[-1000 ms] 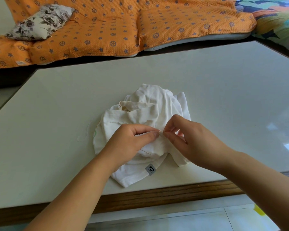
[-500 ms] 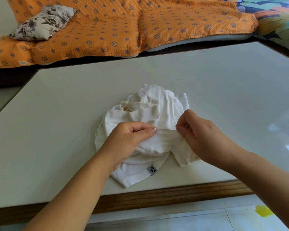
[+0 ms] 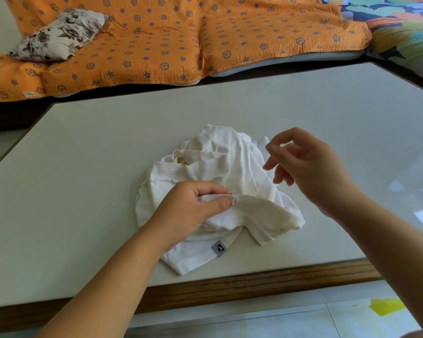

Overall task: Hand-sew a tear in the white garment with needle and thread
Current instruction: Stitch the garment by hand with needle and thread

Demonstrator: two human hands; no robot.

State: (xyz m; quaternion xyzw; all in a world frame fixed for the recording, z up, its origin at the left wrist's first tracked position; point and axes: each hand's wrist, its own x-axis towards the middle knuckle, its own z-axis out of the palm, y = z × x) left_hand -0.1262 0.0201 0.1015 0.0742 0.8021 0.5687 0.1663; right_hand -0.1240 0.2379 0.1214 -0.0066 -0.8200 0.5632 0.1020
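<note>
Over a pale counter [image 3: 83,191] backed by an orange sofa cover [image 3: 156,45], works on the white garment [image 3: 213,172], heaped near the front edge. Pinches a fold of it between thumb and forefinger of the left hand [image 3: 191,211], a ridge aimed rightward. Holds the right hand [image 3: 308,167] raised up and right of that pinch, clear of the cloth, fingers loosely bent, blurred; cannot tell whether gripping needle or thread. Likely needs a move down-left to the pinch.

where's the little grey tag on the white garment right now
Head view, near centre: the grey tag sits on the near hem of the white garment, just below the left hand, close to the wooden edge of the table.
</note>
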